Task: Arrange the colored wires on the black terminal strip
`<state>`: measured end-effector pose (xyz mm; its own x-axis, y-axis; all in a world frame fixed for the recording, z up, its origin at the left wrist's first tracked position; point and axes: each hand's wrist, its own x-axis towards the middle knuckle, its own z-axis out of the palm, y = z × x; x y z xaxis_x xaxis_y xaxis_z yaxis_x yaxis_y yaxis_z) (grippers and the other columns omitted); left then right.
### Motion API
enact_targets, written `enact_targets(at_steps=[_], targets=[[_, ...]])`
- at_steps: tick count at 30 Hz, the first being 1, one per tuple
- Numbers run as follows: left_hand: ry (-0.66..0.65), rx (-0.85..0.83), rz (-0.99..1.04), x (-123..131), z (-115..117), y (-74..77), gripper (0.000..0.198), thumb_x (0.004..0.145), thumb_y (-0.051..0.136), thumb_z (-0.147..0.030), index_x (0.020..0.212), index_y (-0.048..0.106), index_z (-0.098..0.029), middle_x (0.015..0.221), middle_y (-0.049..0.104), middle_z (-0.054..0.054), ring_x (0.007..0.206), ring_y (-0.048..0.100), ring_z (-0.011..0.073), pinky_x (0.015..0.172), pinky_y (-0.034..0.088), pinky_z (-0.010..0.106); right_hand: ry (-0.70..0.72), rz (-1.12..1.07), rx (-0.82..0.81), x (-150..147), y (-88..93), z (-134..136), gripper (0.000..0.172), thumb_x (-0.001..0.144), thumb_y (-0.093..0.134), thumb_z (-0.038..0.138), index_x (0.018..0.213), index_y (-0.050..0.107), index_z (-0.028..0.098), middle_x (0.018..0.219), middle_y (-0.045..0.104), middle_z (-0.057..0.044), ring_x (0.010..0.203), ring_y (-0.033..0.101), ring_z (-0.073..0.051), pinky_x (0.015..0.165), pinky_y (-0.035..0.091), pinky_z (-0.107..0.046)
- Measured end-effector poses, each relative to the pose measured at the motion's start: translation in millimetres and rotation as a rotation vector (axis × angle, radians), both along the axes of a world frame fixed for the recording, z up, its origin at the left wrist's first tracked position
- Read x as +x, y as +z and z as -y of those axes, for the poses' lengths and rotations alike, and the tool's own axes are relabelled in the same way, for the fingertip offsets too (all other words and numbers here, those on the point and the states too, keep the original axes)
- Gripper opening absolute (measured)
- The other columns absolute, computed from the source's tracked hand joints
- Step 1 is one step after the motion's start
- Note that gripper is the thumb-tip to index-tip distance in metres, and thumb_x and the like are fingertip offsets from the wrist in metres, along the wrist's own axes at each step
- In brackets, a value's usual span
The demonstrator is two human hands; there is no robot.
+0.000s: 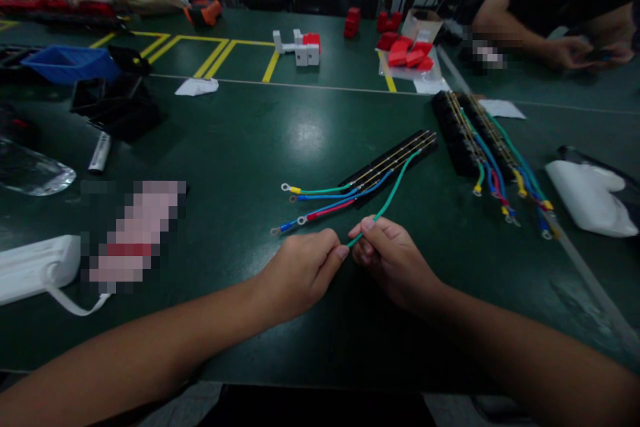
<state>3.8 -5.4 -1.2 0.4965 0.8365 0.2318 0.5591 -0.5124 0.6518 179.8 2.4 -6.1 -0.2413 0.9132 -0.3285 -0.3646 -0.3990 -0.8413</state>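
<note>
A green wire [393,190] runs from the far end of a black strip with metal bars [390,163] down to my two hands. My right hand [395,257] pinches this wire between thumb and fingers. Close beside it, my left hand [307,267] is closed around the wire's near end, which is hidden in the fist. Other leads fan out leftward from the strip: a green one with a yellow-sleeved ring terminal [295,190], blue ones, and a red one with a ring terminal [302,220]. They lie on the table just beyond my left hand.
More black strips with wired leads [477,140] lie at right, near a white object [593,197]. Red parts [410,53] and white blocks [307,53] sit at the back. At left are a blue bin [73,63], a marker [100,151] and a white power strip [37,270]. Co-workers sit opposite.
</note>
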Motion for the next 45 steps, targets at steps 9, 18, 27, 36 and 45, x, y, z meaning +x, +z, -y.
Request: enact_targets(at_steps=[9, 18, 27, 36, 45], targets=[[0.009, -0.868, 0.476, 4.9, -1.0, 6.0, 0.030, 0.094, 0.051, -0.041, 0.078, 0.055, -0.015, 0.058, 0.059, -0.003, 0.043, 0.056, 0.0072, 0.041, 0.035, 0.016, 0.024, -0.020, -0.011, 1.7, -1.9, 0.1, 0.026, 0.084, 0.070, 0.041, 0.077, 0.066, 0.017, 0.056, 0.050, 0.004, 0.052, 0.045, -0.009, 0.052, 0.035, -0.023], [-0.101, -1.566, 0.950, 2.1, -4.3, 0.5, 0.020, 0.089, 0.062, -0.029, 0.093, 0.065, -0.009, 0.072, 0.070, 0.006, 0.047, 0.062, 0.0084, 0.045, 0.046, 0.016, 0.085, -0.125, -0.065, 2.5, -0.2, 0.6, 0.026, 0.084, 0.069, 0.041, 0.076, 0.061, 0.019, 0.058, 0.050, 0.004, 0.050, 0.048, -0.010, 0.051, 0.040, -0.024], [-0.152, -1.559, 1.017, 2.1, -3.1, 1.4, 0.017, 0.090, 0.066, -0.026, 0.087, 0.065, -0.010, 0.067, 0.065, 0.002, 0.045, 0.051, 0.0012, 0.045, 0.037, 0.011, 0.097, -0.143, -0.089, 3.1, -1.8, -0.9, 0.024, 0.084, 0.069, 0.040, 0.077, 0.062, 0.018, 0.059, 0.051, 0.003, 0.051, 0.051, -0.011, 0.051, 0.042, -0.024], [-0.093, -1.572, 1.020, 2.6, -1.3, 0.8, 0.016, 0.089, 0.067, -0.025, 0.086, 0.064, -0.010, 0.068, 0.062, 0.001, 0.048, 0.049, 0.0009, 0.047, 0.036, 0.011, 0.106, -0.062, -0.083, 2.2, 1.6, -1.5, 0.028, 0.086, 0.068, 0.042, 0.074, 0.062, 0.017, 0.056, 0.050, 0.004, 0.050, 0.049, -0.009, 0.050, 0.038, -0.023], [-0.168, -1.601, 0.944, 1.3, -3.7, -1.0, 0.027, 0.087, 0.068, -0.035, 0.086, 0.068, -0.008, 0.067, 0.068, 0.005, 0.043, 0.057, 0.0053, 0.041, 0.043, 0.012, 0.119, -0.145, -0.061, 3.2, -3.3, -2.6, 0.027, 0.087, 0.066, 0.040, 0.076, 0.062, 0.016, 0.054, 0.048, 0.005, 0.046, 0.042, -0.007, 0.047, 0.034, -0.020]])
